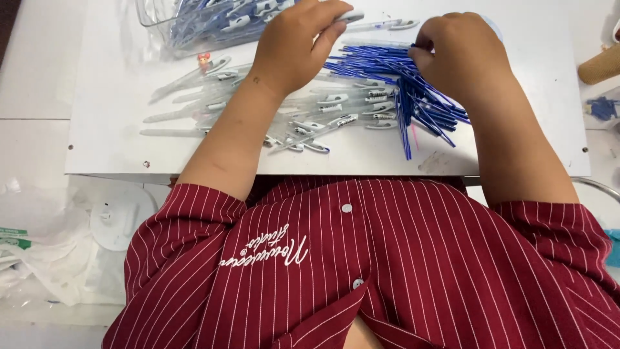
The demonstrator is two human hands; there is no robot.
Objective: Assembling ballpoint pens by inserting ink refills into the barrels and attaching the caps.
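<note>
On the white board lies a fan of thin blue pen refills and, to its left, a spread of clear pen barrels with clips. My left hand rests over the barrels, its fingertips closed on a clear pen barrel near the far edge. My right hand sits on the top of the blue refill pile, fingers curled into the refills; what they pinch is hidden.
A clear plastic tub of blue-and-white pen parts stands at the back left. Crumpled white plastic bags lie at lower left. A brown cylinder and blue bits sit at the right edge. A small red item lies by the tub.
</note>
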